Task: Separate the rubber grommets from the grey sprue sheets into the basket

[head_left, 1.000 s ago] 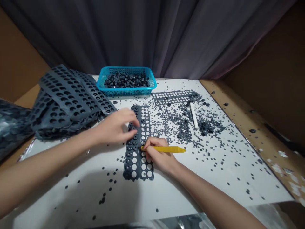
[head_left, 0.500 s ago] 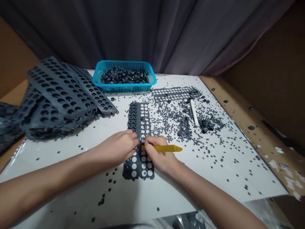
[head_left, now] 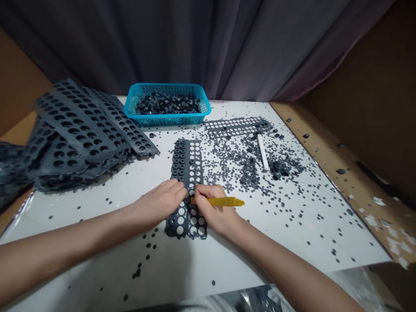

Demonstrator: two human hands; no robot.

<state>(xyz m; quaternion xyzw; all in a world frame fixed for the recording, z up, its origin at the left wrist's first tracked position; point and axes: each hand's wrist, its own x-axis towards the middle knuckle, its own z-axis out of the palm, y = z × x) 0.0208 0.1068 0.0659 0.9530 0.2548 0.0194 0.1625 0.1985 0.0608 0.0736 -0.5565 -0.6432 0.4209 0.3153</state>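
Observation:
A dark grey perforated rubber strip (head_left: 187, 162) lies lengthwise in the middle of the white table sheet (head_left: 227, 242). My left hand (head_left: 162, 201) rests on the strip's left side, fingers curled and pinching at it near the middle. My right hand (head_left: 212, 210) is closed around a yellow stick tool (head_left: 224, 201), whose tip meets the strip beside the left fingertips. Some holes in the strip show white, others still hold grey rings.
A blue basket (head_left: 167, 117) of grey rings stands at the back. A stack of perforated sheets (head_left: 78, 130) fills the left. Another punched strip (head_left: 237, 126), a white stick (head_left: 262, 151) and several loose grey bits (head_left: 250, 169) lie to the right. A wooden edge (head_left: 351, 182) borders the right.
My left hand came down the strip from its upper part and now meets my right hand at the tool tip. The strip and the view shifted slightly.

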